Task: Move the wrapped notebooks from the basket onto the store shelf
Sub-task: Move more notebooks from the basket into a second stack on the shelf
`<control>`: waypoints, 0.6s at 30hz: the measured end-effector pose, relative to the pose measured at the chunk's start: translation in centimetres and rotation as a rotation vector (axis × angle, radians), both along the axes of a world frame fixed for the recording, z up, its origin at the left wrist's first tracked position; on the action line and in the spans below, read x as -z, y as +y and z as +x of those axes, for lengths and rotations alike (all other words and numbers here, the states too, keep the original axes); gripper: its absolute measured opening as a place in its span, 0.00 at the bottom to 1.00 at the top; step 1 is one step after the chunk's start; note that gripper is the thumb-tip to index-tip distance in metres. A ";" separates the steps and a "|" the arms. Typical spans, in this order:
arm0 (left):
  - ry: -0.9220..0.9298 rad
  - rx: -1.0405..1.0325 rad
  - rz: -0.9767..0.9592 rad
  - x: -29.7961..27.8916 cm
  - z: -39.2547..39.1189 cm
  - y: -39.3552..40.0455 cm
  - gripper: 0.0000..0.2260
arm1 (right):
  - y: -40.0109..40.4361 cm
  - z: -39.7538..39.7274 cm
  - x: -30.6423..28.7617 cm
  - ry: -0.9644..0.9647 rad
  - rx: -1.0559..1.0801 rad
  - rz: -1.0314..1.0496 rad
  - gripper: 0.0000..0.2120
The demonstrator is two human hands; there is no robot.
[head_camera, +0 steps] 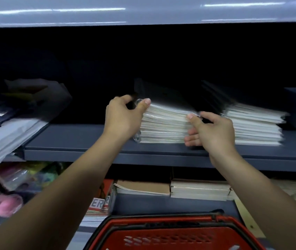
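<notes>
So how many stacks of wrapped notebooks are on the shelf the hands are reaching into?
2. One stack sits between the left hand and right hand; the other stack is beside it, to the right. The dark shelf may hide more behind.

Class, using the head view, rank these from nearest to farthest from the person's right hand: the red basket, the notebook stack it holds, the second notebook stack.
1. Held notebook stack: in contact with the right hand.
2. Second notebook stack: just to its right on the shelf.
3. Red basket: well below.
</notes>
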State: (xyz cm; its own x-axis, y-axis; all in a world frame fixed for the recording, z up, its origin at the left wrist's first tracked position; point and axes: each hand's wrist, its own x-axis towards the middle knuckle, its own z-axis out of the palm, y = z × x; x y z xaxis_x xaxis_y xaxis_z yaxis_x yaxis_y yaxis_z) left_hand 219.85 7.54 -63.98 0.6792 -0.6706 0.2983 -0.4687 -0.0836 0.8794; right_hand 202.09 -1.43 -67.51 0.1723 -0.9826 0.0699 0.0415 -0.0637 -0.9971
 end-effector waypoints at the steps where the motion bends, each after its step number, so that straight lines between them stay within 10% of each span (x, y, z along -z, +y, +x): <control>1: 0.015 0.000 -0.015 0.0 0.0 0.3 0.29 | 0.3 -0.3 0.0 0.001 0.001 -0.005 0.29; 18: 0.066 -0.013 0.059 4.3 -6.0 17.5 0.22 | 14.0 -9.2 1.5 0.174 -0.133 -0.030 0.27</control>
State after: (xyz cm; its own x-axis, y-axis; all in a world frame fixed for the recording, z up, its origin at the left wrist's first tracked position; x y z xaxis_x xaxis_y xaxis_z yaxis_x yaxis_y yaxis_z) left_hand 213.84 25.03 -68.25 0.7046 -0.6770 0.2128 -0.4084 -0.1416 0.9018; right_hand 192.94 12.61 -69.01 0.3122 -0.9483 0.0563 -0.1212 -0.0986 -0.9877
